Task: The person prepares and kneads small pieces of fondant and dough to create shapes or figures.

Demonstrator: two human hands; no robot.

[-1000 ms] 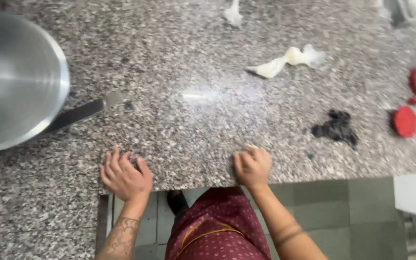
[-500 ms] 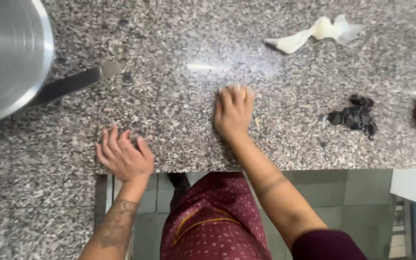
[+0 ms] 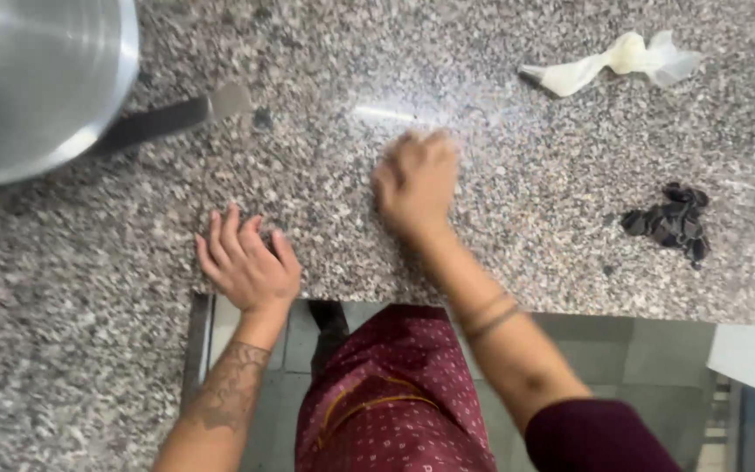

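Head view: my right hand [image 3: 417, 182] lies knuckles-up and blurred on the bare granite counter [image 3: 500, 253], fingers curled, gripping nothing I can see. My left hand [image 3: 246, 262] rests flat at the edge, fingers spread, empty. Steel pot [image 3: 32, 83], crumpled glove [image 3: 613, 63] and dark scraps [image 3: 670, 223] lie untouched, well apart.

Worktop [image 3: 517, 218]: speckled grey granite, flat, polished. Left hand [image 3: 246, 262] rests flat at its near edge. Right hand [image 3: 417, 179] presses farther in.
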